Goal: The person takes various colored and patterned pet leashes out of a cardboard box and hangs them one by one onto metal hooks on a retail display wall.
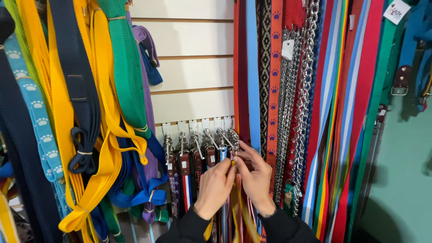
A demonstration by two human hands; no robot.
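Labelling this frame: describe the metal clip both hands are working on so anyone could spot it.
Start at the white slatted wall panel, then drop to the row of silver metal snap clips hanging along its lower edge. The one in question is the rightmost silver clip, next to the red strap. Alone in its row, it has the left hand and right hand pinched beneath it.

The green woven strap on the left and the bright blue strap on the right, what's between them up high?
In the head view, only bare white slatted wall panel lies between the green woven strap and the bright blue strap, apart from a purple strap beside the green one.
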